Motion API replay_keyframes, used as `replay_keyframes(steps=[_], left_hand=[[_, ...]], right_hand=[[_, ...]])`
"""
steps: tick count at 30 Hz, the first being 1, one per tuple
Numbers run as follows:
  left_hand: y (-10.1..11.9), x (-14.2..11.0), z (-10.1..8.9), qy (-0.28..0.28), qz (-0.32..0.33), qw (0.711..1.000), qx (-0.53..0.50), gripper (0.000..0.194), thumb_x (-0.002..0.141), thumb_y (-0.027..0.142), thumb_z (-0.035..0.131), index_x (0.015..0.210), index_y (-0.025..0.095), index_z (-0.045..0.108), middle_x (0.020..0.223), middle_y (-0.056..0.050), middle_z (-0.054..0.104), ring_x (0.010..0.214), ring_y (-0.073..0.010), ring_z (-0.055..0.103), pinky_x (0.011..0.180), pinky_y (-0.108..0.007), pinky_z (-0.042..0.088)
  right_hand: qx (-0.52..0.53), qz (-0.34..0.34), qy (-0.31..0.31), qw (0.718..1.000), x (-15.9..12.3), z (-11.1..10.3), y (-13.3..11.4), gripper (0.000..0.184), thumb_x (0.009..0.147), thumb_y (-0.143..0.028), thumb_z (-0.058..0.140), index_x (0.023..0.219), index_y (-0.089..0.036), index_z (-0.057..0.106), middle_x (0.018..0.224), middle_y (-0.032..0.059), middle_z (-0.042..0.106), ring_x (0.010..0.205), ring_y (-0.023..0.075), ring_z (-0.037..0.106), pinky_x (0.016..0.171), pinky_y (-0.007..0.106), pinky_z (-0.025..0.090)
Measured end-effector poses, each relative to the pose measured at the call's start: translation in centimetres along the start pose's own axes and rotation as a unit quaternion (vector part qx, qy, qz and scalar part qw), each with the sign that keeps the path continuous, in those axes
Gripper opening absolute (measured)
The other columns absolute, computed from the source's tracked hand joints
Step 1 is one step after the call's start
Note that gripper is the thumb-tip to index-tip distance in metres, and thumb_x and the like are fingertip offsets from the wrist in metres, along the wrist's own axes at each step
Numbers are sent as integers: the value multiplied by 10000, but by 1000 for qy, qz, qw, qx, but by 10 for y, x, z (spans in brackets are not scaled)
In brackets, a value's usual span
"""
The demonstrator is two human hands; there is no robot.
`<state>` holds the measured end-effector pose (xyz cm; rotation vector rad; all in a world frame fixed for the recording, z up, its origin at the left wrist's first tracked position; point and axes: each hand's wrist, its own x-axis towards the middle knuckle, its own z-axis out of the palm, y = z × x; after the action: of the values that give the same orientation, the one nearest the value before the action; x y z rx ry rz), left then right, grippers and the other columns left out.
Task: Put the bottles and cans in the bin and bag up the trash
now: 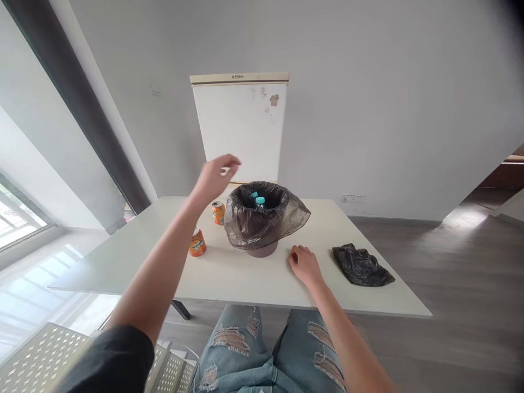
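Note:
A small bin (262, 251) stands on the table, lined with a dark, see-through garbage bag (245, 229) folded out over its rim. Inside it, bottles with teal caps (260, 201) show at the top. My left hand (216, 176) is raised in the air above and left of the bin, fingers bent, thumb apart, nothing between them. Loosely curled, my right hand (303, 263) rests on the tabletop right of the bin, with nothing visible in it. Two orange soda cans stand left of the bin: a nearer can (197, 243), partly behind my left forearm, and a farther can (218, 213).
A crumpled black plastic bag (361, 265) lies on the right of the white table (229, 284). Behind the table stands a white refrigerator (241, 125) against a grey wall. At lower left is a perforated beige chair (45, 355).

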<state>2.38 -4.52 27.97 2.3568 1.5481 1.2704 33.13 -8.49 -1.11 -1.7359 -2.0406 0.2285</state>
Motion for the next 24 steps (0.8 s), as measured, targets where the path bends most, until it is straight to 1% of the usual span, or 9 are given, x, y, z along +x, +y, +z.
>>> replay_keyframes(steps=[2,4,6,8,11,13,16,20,24], left_hand=[[-18,-38,-17,123,-42,991,22,321,1019,389,457,1153,240,707,1170,-54,758,1097,-223,697,1015,-342,537],[-42,-78,-19,164,-113,977,72,344,1029,450,436,1132,259,702,1132,-61,746,1100,-252,692,1023,-396,539],[-70,-113,-8,138,-201,960,136,407,978,549,518,1232,271,674,1279,-113,691,1225,-330,640,1084,-479,498],[-98,-136,11,49,-276,945,171,630,879,613,642,1411,281,576,1468,-165,573,1349,-412,552,1112,-538,462],[-130,-150,33,-83,-303,938,147,590,843,510,694,1384,309,570,1469,-136,562,1321,-380,581,1066,-474,503],[-139,-149,35,-106,-300,938,135,443,855,437,676,1275,311,610,1361,-110,613,1230,-337,638,1023,-435,529],[-121,-139,21,-1,-299,944,136,444,855,447,698,1255,294,582,1272,-107,626,1194,-336,642,1038,-464,525],[-47,-108,-6,245,-202,944,89,535,864,503,739,1303,274,537,1312,-105,574,1244,-312,599,1091,-464,507],[29,-58,-6,254,-71,964,26,455,875,481,766,1267,297,629,1311,-83,544,1185,-269,626,1093,-437,504]], right_hand=[[-3,-1,8,1000,1,2,1,161,988,-183,466,838,-215,515,879,45,608,878,215,552,781,313,352],[-8,-2,11,1000,1,3,1,159,981,-176,470,833,-214,516,872,44,608,877,213,552,779,313,347],[-13,-3,12,1000,1,3,0,155,977,-171,476,835,-211,522,874,46,610,885,213,556,781,313,343],[-20,-2,11,1000,1,3,0,151,976,-169,479,839,-209,527,879,49,612,896,215,560,782,314,340],[-23,3,6,1000,1,1,-1,153,980,-170,474,843,-209,531,890,52,613,893,214,564,774,311,336],[-22,5,5,1000,1,1,-2,155,981,-168,470,844,-209,530,893,52,616,892,213,565,774,310,336],[-26,1,9,1000,1,0,-3,152,976,-164,474,841,-208,529,885,50,617,899,215,562,784,313,339],[-28,5,15,999,1,0,-3,160,973,-155,476,832,-209,528,881,48,618,901,211,565,773,312,337],[-21,5,16,1000,1,-1,-3,172,975,-155,479,818,-210,520,881,45,620,894,207,568,763,307,336]])
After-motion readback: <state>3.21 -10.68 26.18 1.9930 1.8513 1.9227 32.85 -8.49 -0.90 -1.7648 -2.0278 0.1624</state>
